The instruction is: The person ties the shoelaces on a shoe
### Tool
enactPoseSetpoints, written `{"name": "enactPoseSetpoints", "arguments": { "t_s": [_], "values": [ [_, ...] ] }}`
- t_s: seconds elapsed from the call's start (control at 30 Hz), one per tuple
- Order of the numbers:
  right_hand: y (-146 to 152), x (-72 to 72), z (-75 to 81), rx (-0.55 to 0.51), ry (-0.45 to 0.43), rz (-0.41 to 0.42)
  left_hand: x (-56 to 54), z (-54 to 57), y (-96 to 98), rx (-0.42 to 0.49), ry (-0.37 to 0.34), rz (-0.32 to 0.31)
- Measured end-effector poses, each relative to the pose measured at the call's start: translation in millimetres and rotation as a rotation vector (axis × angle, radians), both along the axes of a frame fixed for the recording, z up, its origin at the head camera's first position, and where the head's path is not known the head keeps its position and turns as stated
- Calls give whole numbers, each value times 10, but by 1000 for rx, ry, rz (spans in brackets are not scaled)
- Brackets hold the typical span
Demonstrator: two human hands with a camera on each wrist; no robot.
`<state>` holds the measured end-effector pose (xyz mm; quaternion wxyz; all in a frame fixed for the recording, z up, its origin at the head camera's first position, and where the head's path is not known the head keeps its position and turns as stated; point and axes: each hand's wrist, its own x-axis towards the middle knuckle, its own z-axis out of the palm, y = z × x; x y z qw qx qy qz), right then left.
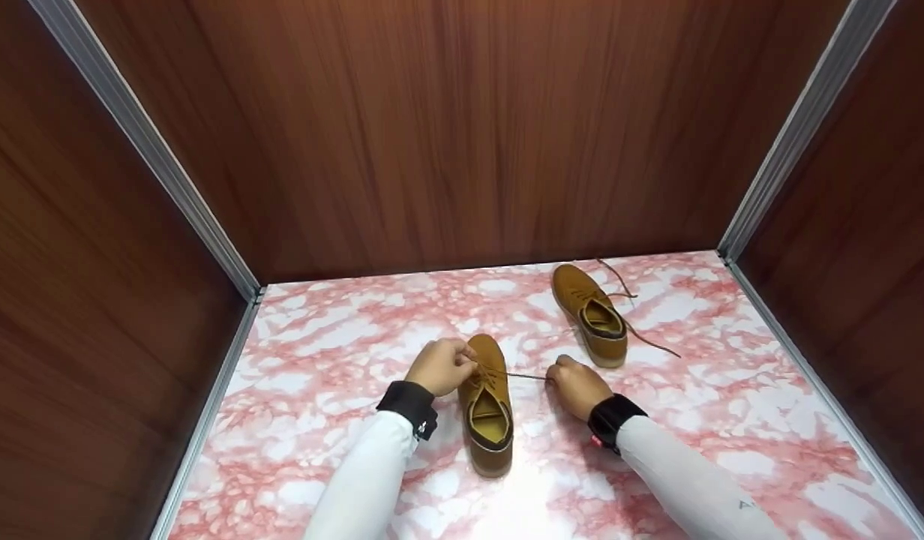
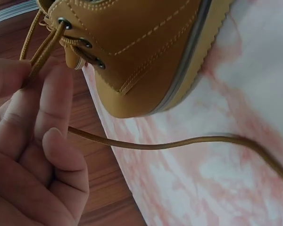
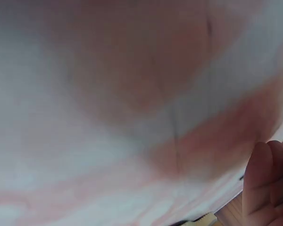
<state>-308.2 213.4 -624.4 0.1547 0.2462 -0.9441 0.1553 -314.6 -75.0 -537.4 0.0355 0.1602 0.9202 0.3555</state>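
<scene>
A tan lace-up shoe (image 1: 489, 459) stands upright on the pink-and-white marbled surface, toe pointing away from me. At its left side, my left hand (image 1: 441, 367) pinches a brown shoelace near the eyelets. The left wrist view shows the lace between thumb and fingers beside the shoe's eyelets (image 2: 64, 23), with a loose length (image 2: 155, 146) trailing below. Off the shoe's right side, my right hand (image 1: 578, 386) grips a lace (image 1: 523, 376) that runs nearly straight across from the shoe. In the right wrist view only part of the right hand (image 3: 266, 188) appears, and its grip is hidden.
A second tan shoe (image 1: 565, 283) stands farther back to the right, its loose laces (image 1: 653, 346) spread on the marbled surface (image 1: 319, 420). Dark wood-look panels (image 1: 402, 135) rise at the back and both sides, joined by grey metal strips (image 1: 799, 120).
</scene>
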Motion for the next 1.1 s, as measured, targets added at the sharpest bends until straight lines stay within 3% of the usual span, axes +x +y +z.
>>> {"name": "enactPoseSetpoints", "arguments": {
  "t_s": [0.33,0.63,0.93,1.1],
  "values": [
    [55,-13,257,-35,-39,23,-11,62,3,-39,-50,-51],
    [33,-24,475,-36,-78,66,-14,52,-18,-39,-11,-64],
    [6,-56,767,-172,-69,60,-10,42,-44,-35,6,-60],
    [-27,-73,925,-254,-165,23,-19,26,-53,-41,-5,-59]
  ]
}}
